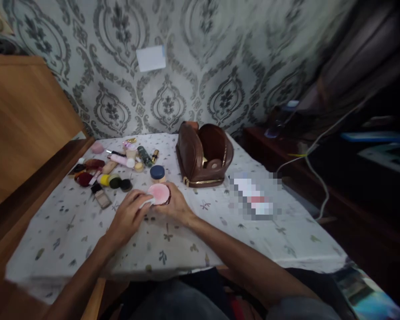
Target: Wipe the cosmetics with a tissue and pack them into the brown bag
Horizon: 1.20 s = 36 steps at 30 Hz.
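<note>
My right hand [177, 205] is closed around a round case with a pink face [159, 194] and a dark rim, perhaps a compact. In my left hand [129, 213], a small white piece, like a tissue or wipe [147, 202], is pinched against the case's lower left edge. Just behind the case stands a jar with a dark blue lid [157, 172]. Left of my hands lie a flat beige-and-black cosmetic case [100, 197], a small round black lid [126, 185] and a yellow-sided jar [105, 179].
A brown bag [205, 155] stands unzipped at the back. Several cosmetics, including a pink tube [120, 159] and a dark green tube [144, 155], are spread at the left. A blurred-out flat object [253, 195] lies right on the patterned tablecloth [166, 249]. Wooden panel [26, 115] at left.
</note>
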Each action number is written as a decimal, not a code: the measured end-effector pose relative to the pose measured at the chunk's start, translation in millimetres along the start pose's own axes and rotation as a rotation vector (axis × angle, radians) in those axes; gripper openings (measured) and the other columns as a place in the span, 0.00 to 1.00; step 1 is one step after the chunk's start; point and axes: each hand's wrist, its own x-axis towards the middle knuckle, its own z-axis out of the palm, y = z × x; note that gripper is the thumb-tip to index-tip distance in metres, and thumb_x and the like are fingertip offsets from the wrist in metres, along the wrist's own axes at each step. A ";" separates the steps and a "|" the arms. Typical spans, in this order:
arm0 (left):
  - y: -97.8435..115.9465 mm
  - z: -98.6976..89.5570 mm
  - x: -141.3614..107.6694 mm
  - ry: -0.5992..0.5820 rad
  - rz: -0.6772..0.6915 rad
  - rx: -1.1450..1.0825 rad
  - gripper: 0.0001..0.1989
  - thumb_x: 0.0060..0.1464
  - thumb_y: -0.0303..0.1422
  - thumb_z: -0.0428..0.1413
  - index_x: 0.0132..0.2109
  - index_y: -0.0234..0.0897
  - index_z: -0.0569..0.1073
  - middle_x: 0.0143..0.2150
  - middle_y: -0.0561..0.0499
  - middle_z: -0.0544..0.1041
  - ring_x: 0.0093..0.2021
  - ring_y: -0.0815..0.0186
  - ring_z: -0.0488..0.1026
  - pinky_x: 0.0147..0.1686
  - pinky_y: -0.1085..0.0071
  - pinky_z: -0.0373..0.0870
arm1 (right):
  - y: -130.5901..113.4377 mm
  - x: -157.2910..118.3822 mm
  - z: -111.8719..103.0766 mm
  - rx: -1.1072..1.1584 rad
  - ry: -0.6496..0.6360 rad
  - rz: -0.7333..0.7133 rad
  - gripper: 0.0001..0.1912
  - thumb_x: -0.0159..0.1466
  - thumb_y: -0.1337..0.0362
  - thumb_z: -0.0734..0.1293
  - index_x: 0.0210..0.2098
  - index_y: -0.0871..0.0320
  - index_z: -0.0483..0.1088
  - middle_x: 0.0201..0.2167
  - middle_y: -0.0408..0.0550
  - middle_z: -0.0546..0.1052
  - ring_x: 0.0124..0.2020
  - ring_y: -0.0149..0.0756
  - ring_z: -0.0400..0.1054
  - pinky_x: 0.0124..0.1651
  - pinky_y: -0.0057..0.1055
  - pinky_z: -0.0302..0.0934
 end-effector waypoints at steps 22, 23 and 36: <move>-66.0 26.8 38.7 -0.008 -0.151 -0.145 0.19 0.59 0.48 0.53 0.44 0.40 0.78 0.43 0.48 0.80 0.44 0.59 0.78 0.44 0.68 0.75 | -113.0 43.8 -130.8 0.596 0.098 0.022 0.25 0.55 0.54 0.76 0.49 0.51 0.71 0.46 0.46 0.77 0.42 0.35 0.73 0.49 0.36 0.70; -68.1 29.1 38.8 -0.029 -0.150 -0.145 0.20 0.58 0.49 0.53 0.44 0.39 0.78 0.44 0.47 0.80 0.45 0.59 0.78 0.45 0.68 0.76 | -117.1 54.3 -143.6 0.678 0.107 0.039 0.21 0.57 0.54 0.75 0.46 0.53 0.72 0.44 0.46 0.77 0.41 0.33 0.73 0.48 0.34 0.70; -87.7 47.4 18.4 -0.114 -0.138 -0.141 0.19 0.59 0.47 0.53 0.46 0.41 0.80 0.47 0.47 0.81 0.48 0.58 0.79 0.49 0.69 0.76 | -102.2 158.3 -205.2 -0.630 0.264 0.262 0.17 0.68 0.55 0.63 0.42 0.62 0.74 0.36 0.50 0.80 0.38 0.36 0.75 0.38 0.28 0.71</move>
